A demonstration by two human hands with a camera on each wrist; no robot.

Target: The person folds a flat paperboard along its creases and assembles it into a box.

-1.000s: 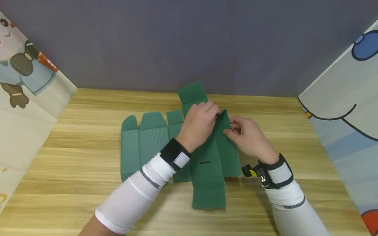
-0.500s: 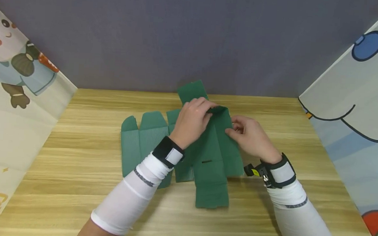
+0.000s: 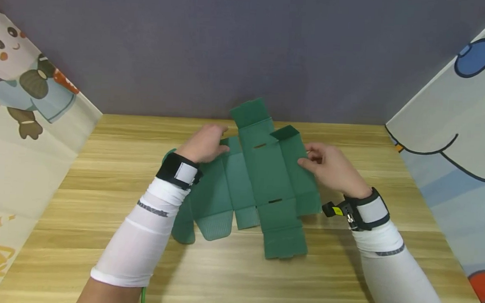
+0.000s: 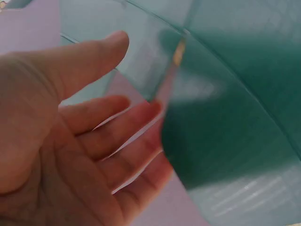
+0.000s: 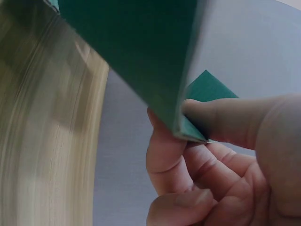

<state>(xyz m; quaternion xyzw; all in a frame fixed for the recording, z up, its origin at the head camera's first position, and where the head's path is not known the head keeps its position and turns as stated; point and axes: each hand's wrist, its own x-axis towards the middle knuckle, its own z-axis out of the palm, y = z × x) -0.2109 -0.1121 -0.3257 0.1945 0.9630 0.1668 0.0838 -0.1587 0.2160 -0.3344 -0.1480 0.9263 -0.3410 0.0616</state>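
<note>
A green cardboard box blank, creased into panels with flaps and narrow slots, spreads across the middle of the wooden table. Its right side panel is tilted up, and the small flap at its far end is folded. My right hand pinches this panel's outer edge between thumb and curled fingers; the right wrist view shows the thumb on the cardboard. Over the blank's far left part is my left hand. In the left wrist view its fingers are loosely extended, thumb apart, fingertips right at a flap edge.
The wooden table ends at a dark grey back wall. Cartoon-printed panels stand at the left and right. A green cord shows by the left forearm.
My left hand has let go of the folded far flap and moved left over the blank's left panels. The blank has shifted slightly right, while my right hand keeps its pinch.
</note>
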